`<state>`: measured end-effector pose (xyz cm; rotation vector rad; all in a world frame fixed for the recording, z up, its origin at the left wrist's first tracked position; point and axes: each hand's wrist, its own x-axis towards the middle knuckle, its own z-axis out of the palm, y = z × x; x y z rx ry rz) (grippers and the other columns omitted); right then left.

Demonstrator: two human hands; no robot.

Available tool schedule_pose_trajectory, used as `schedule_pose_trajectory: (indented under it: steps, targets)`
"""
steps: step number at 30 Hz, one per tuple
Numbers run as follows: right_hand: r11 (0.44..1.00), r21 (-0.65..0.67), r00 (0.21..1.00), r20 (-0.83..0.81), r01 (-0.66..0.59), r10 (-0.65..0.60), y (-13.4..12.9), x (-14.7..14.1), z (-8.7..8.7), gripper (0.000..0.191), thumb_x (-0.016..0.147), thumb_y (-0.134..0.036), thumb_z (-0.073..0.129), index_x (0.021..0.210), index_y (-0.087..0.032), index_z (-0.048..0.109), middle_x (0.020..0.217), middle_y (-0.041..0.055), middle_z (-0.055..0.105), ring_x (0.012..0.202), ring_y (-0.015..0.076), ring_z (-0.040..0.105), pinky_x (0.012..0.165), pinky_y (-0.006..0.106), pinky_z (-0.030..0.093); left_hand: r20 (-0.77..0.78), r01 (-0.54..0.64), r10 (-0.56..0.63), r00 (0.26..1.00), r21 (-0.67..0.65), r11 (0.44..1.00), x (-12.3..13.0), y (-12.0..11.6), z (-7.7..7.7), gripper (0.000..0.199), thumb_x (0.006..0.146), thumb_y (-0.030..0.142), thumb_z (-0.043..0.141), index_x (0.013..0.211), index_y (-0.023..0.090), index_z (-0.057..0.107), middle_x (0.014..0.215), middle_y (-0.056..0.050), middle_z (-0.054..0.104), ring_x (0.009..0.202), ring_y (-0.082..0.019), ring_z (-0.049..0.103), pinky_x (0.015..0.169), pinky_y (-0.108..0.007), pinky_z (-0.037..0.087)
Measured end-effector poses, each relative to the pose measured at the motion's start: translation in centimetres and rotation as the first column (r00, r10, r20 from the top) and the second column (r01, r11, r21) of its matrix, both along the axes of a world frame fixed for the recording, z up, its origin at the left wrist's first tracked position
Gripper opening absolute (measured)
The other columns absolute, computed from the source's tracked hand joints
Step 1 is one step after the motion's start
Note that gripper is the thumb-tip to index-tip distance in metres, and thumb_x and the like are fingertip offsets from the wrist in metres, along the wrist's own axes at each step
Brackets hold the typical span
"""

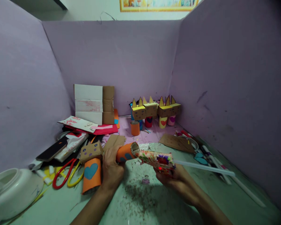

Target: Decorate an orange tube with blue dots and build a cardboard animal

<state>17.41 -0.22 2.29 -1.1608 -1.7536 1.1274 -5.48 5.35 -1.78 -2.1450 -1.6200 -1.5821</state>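
My left hand (112,168) is closed around an orange paper-covered tube (124,151) with blue patches, tilted so its open cardboard end faces right. In my right hand (175,181) is a glue gun (154,157) wrapped in flowered paper, with a small red light. Its nozzle end is at the tube's rim; whether they touch I cannot tell. A long translucent glue stick (203,166) sticks out of its back. Just left of my left hand is an orange figure (92,175) with a blue heart and a spotted cardboard box head (91,152).
Several box-headed figures (162,112) and a short orange tube (135,128) stand at the back. Scissors (61,179) and a white pot (16,190) lie left. Cardboard (178,142) and pens (215,161) lie right. Purple walls (112,53) enclose the table.
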Motion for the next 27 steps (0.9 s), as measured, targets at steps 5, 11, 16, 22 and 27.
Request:
schedule_pose_trajectory:
  steps: [5, 11, 16, 22, 27]
  targets:
    - [1.0, 0.021, 1.0, -0.019, 0.022, -0.022, 0.1, 0.2, -0.2, 0.018, 0.077, -0.034, 0.058, 0.082, -0.018, 0.064, 0.069, 0.0002, 0.051, 0.062, 0.0153, 0.042, 0.055, 0.025, 0.036, 0.018, -0.005, 0.004, 1.0, 0.004, 1.0, -0.2, 0.3, -0.2, 0.044, 0.066, 0.004, 0.052, 0.106, 0.02, 0.06, 0.101, -0.006, 0.067, 0.099, -0.027, 0.059, 0.088, -0.043, 0.046]
    - [1.0, 0.005, 0.999, -0.034, -0.009, 0.009, 0.1, 0.2, -0.6, 0.021, 0.079, -0.036, 0.058, 0.082, -0.018, 0.068, 0.073, 0.0018, 0.058, 0.068, 0.0177, 0.048, 0.059, 0.026, 0.04, 0.021, -0.033, 0.033, 0.999, -0.016, 0.999, -0.3, 0.4, -0.3, 0.042, 0.066, 0.006, 0.056, 0.105, 0.02, 0.06, 0.097, -0.005, 0.066, 0.096, -0.027, 0.06, 0.085, -0.042, 0.047]
    - [1.0, 0.01, 1.0, -0.001, 0.003, -0.003, 0.1, 0.1, -0.2, 0.02, 0.079, -0.033, 0.057, 0.087, -0.018, 0.069, 0.067, 0.0006, 0.058, 0.062, 0.0176, 0.05, 0.057, 0.027, 0.041, 0.051, -0.018, 0.019, 0.999, -0.021, 1.0, -0.2, 0.4, -0.2, 0.037, 0.067, 0.009, 0.058, 0.103, 0.021, 0.06, 0.098, -0.005, 0.066, 0.096, -0.026, 0.06, 0.086, -0.042, 0.048]
    - [0.999, 0.044, 0.999, -0.012, -0.032, 0.032, 0.2, 0.0, 0.4, 0.02, 0.079, -0.03, 0.057, 0.088, -0.021, 0.072, 0.08, 0.003, 0.064, 0.08, 0.0234, 0.057, 0.076, 0.034, 0.046, 0.068, -0.025, 0.027, 0.997, -0.034, 0.999, -0.2, 0.3, -0.3, 0.036, 0.069, 0.01, 0.059, 0.104, 0.019, 0.06, 0.099, -0.006, 0.066, 0.096, -0.027, 0.06, 0.085, -0.042, 0.048]
    - [1.0, 0.005, 1.0, 0.016, 0.023, -0.023, 0.3, -0.1, 0.0, 0.017, 0.077, -0.031, 0.056, 0.083, -0.017, 0.066, 0.064, -0.0014, 0.048, 0.059, 0.0135, 0.039, 0.053, 0.024, 0.034, 0.074, -0.02, 0.023, 0.997, -0.034, 0.999, -0.2, 0.3, -0.1, 0.036, 0.069, 0.011, 0.06, 0.104, 0.02, 0.06, 0.099, -0.006, 0.066, 0.097, -0.027, 0.061, 0.086, -0.042, 0.048]
